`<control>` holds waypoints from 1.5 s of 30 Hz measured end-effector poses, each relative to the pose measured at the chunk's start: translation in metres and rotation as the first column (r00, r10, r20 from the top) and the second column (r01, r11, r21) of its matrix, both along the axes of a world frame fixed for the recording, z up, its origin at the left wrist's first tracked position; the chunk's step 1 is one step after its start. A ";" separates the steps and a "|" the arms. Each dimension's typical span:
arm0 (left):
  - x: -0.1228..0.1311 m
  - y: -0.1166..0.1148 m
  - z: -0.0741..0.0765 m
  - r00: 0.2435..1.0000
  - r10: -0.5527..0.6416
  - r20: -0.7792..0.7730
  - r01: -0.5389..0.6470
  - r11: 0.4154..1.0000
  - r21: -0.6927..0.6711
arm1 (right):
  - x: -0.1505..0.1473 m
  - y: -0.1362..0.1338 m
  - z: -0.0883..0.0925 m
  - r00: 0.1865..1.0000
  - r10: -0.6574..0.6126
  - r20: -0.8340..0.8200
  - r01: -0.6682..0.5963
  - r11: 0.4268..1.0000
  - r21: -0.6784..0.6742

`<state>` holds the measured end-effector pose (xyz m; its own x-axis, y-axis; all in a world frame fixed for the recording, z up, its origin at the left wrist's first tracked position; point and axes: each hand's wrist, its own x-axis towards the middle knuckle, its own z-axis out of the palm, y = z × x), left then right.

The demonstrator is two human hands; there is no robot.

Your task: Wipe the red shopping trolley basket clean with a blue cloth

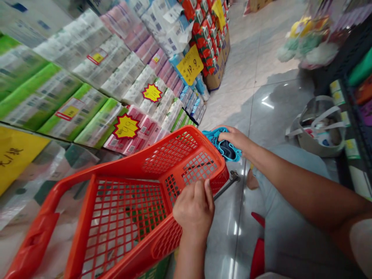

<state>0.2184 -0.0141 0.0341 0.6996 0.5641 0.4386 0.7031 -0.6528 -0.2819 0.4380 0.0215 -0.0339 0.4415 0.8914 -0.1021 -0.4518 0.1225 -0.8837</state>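
Note:
A red plastic shopping cart (128,178) with mesh walls fills the lower left and middle. My left hand (194,203) is closed on its near side rim, thumb pointing up. At the cart's far end, my right hand (234,138) grips a crumpled blue cloth (225,149) with a dark patch, which lies against the outer corner of the rim. Part of that hand's fingers is hidden by the cloth. Through the mesh, something green shows below the basket.
Stacked tissue packs (116,77) with yellow price signs (190,66) line the left. On the right, a pale bag (318,128) with handles stands beside dark shelving (343,73). Grey tiled floor (244,93) runs between. A red shoe shows near the bottom.

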 end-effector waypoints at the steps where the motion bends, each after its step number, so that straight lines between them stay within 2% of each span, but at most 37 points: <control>1: -0.001 -0.003 0.000 1.000 -0.006 0.000 0.006 1.000 -0.010 | 0.001 -0.001 0.001 0.999 0.013 0.039 -0.012 1.000 -0.025; 4: -0.004 -0.009 0.002 1.000 -0.017 0.005 0.017 0.999 -0.050 | 0.005 0.000 0.003 0.988 -0.023 0.156 0.042 0.992 -0.119; 7: -0.004 -0.014 0.008 1.000 0.004 0.004 -0.004 0.993 -0.114 | 0.011 -0.007 0.014 0.971 -0.123 0.204 0.134 0.990 -0.041; 8: -0.005 -0.015 0.010 1.000 0.019 -0.005 -0.020 0.989 -0.146 | 0.012 -0.014 0.021 0.963 -0.124 0.241 0.125 0.992 0.010; 10: -0.005 -0.018 0.015 0.999 0.042 -0.033 -0.048 0.973 -0.228 | 0.008 -0.035 0.034 0.916 -0.030 0.400 -0.004 0.997 0.083; 12: -0.006 -0.020 0.020 0.997 0.048 -0.067 -0.067 0.948 -0.312 | -0.004 -0.061 0.042 0.788 0.077 0.611 -0.151 0.986 0.072; 13: -0.007 -0.021 0.022 0.996 0.040 -0.085 -0.067 0.935 -0.348 | -0.011 -0.073 0.044 0.720 0.094 0.687 -0.170 0.984 0.044; 15: -0.007 -0.023 0.024 0.993 0.001 -0.114 -0.047 0.916 -0.398 | -0.024 -0.086 0.043 0.615 0.057 0.787 -0.076 0.997 -0.013; 17: -0.008 -0.027 0.025 0.991 -0.038 -0.128 -0.020 0.907 -0.420 | -0.027 -0.079 0.040 0.507 0.017 0.862 0.056 0.997 -0.053; 20: -0.009 -0.032 0.025 0.992 -0.046 -0.121 -0.010 0.903 -0.429 | -0.019 -0.040 0.042 0.320 0.074 0.945 0.175 0.975 -0.136; 22: -0.010 -0.034 0.024 0.993 -0.035 -0.113 -0.017 0.904 -0.427 | -0.013 -0.015 0.049 0.218 0.151 0.964 0.222 0.954 -0.200; 24: -0.012 -0.035 0.022 0.994 -0.025 -0.105 -0.021 0.910 -0.415 | -0.015 -0.009 0.058 0.146 0.210 0.967 0.258 0.935 -0.242; 26: -0.014 -0.036 0.019 0.996 -0.003 -0.087 -0.032 0.919 -0.393 | -0.025 -0.025 0.067 0.076 0.267 0.961 0.272 0.921 -0.278; 28: -0.016 -0.038 0.015 0.998 0.016 -0.062 -0.038 0.930 -0.365 | -0.039 -0.054 0.074 -0.010 0.339 0.941 0.249 0.912 -0.326; 31: -0.016 -0.043 0.011 1.000 0.002 -0.031 -0.013 0.939 -0.344 | -0.051 -0.085 0.078 -0.106 0.420 0.901 0.238 0.891 -0.387; 33: -0.015 -0.046 0.010 1.000 -0.009 -0.025 -0.001 0.936 -0.352 | -0.047 -0.082 0.078 -0.124 0.431 0.894 0.260 0.883 -0.390; 35: -0.014 -0.048 0.012 0.999 0.004 -0.034 -0.016 0.925 -0.380 | -0.040 -0.063 0.079 -0.120 0.410 0.904 0.287 0.886 -0.363; 37: -0.019 -0.047 0.018 0.998 0.025 -0.064 -0.050 0.903 -0.426 | -0.036 -0.047 0.082 -0.139 0.399 0.907 0.301 0.889 -0.345; 39: -0.033 -0.045 0.026 0.991 0.053 -0.120 -0.105 0.869 -0.483 | -0.041 -0.044 0.088 -0.218 0.428 0.877 0.268 0.891 -0.367; 42: -0.066 -0.038 0.045 0.953 0.148 -0.265 -0.272 0.802 -0.531 | -0.059 -0.065 0.094 -0.392 0.429 0.814 0.104 0.900 -0.424; 45: -0.101 -0.029 0.065 0.886 0.206 -0.416 -0.421 0.732 -0.536 | -0.069 -0.086 0.096 -0.453 0.399 0.797 0.003 0.895 -0.446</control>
<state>0.1173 -0.0426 0.0995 0.4675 0.8416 -0.2705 0.8431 -0.5165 -0.1498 0.3690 -0.0645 0.0618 -0.1059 0.9944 -0.0038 0.9929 0.1055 -0.0553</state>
